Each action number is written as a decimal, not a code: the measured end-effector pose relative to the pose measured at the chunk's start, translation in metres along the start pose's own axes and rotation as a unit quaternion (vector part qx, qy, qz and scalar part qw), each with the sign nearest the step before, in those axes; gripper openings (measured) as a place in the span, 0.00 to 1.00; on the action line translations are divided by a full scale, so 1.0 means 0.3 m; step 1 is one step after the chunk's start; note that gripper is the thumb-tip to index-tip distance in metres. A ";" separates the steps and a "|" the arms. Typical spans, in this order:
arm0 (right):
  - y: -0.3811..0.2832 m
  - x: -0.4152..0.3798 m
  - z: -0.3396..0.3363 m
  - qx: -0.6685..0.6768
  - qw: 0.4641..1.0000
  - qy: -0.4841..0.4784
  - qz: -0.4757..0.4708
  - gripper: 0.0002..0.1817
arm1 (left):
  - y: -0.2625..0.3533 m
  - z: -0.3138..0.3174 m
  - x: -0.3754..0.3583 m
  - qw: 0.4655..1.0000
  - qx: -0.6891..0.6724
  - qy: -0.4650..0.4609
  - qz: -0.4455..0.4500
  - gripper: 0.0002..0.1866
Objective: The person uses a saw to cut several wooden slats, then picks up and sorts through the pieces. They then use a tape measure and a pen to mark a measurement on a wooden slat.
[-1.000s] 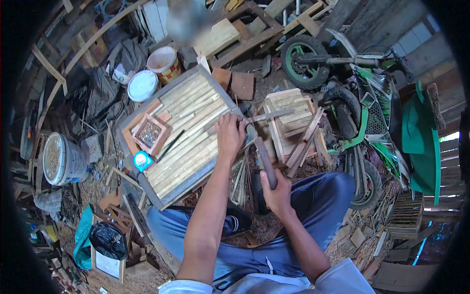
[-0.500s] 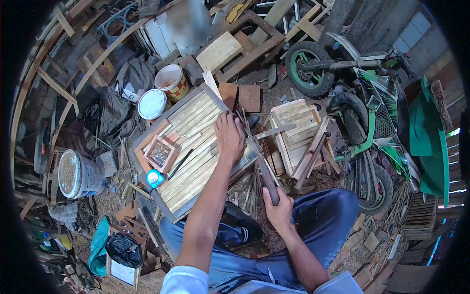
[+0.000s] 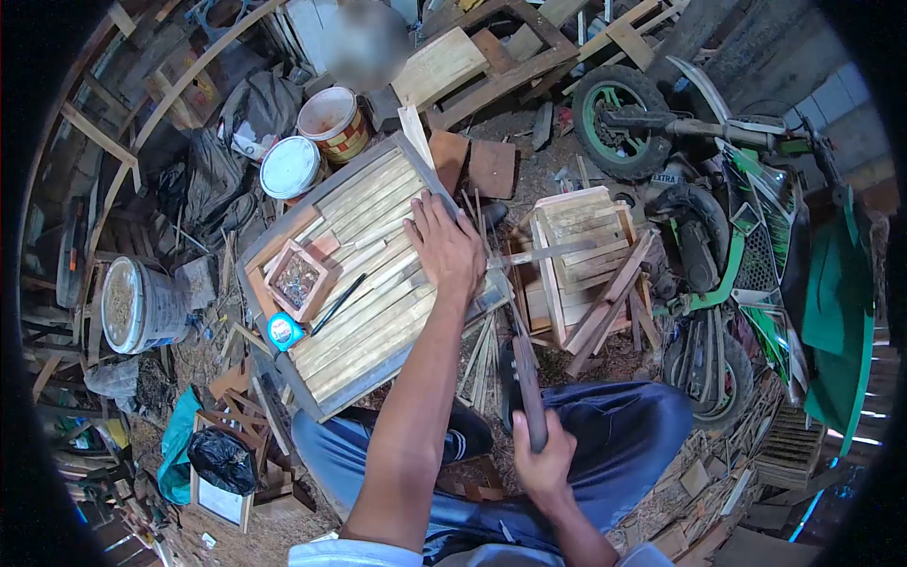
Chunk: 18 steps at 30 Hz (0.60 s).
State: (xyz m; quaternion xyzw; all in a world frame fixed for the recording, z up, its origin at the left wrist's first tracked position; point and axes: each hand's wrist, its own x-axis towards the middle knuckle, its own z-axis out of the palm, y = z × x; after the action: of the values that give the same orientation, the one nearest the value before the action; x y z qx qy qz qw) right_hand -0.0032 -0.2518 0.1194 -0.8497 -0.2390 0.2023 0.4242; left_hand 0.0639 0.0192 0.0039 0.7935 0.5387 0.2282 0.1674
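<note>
Left hand [image 3: 444, 248]: fingers spread flat on counter [image 3: 368, 354], near overhanging strip [image 3: 548, 252]. Right hand [image 3: 546, 460]: fingers wrapped round tool [image 3: 530, 383], near counter's corner. Tool looks stiff, fairly heavy; hold by butt end.

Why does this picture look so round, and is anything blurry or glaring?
Head view: black corners and bowed outlines suggest a very wide lens; head view: a smeared patch at the top hides what is there, while the left hand and right hand look fairly crisp; head view: bright streaks at far right, probably daylight.
</note>
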 end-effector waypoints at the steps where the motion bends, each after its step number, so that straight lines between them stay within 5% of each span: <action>1: 0.006 0.012 0.005 -0.004 1.000 0.000 0.007 0.14 | 0.003 0.004 0.007 1.000 0.001 0.000 0.000 0.28; 7: -0.012 0.268 0.102 0.018 1.000 0.002 -0.001 0.13 | -0.006 0.021 0.013 1.000 0.001 0.019 0.011 0.27; 14: 0.075 -0.085 0.011 -0.053 0.998 0.015 0.016 0.09 | -0.006 0.016 0.006 0.999 0.009 0.038 0.011 0.26; 18: -0.009 0.185 0.138 0.034 0.999 0.001 0.000 0.13 | -0.004 0.022 0.023 0.998 0.018 0.054 0.026 0.26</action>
State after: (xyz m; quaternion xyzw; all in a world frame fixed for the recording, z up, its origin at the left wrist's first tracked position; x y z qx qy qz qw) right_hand 0.0181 -0.1923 0.0907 -0.8349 -0.2320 0.2092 0.4532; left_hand 0.0688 0.0258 -0.0010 0.7965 0.5304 0.2652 0.1181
